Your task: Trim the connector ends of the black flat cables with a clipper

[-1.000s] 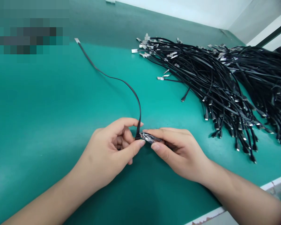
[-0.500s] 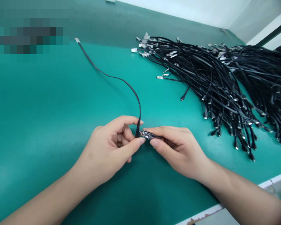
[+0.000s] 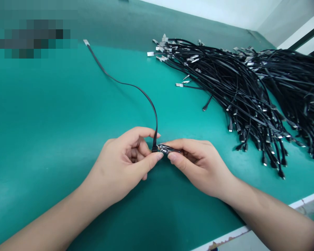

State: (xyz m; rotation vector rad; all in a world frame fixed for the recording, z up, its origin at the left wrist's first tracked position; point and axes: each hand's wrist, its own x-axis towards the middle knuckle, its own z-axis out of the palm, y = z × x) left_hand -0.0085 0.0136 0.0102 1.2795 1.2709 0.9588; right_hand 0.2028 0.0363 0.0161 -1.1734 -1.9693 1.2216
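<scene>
My left hand (image 3: 122, 158) pinches the black moulded end (image 3: 154, 148) of a flat black cable between thumb and fingers. The cable (image 3: 146, 97) curves up and away across the mat to a metal USB-style plug (image 3: 86, 42) lying at the far side. My right hand (image 3: 199, 165) holds a small shiny metal piece (image 3: 165, 149) between thumb and forefinger. Its tip sits against or very close to the cable end, and the fingers hide the exact contact.
A large heap of similar black flat cables (image 3: 238, 90) with metal plugs lies to the right on the teal work mat (image 3: 42, 122). The bench's near edge (image 3: 225, 237) runs along the lower right. A pixelated patch covers the upper left.
Both hands, still holding the same pieces, sit slightly higher in the view, and the cable heap has shifted slightly with them. The grip has not visibly changed.
</scene>
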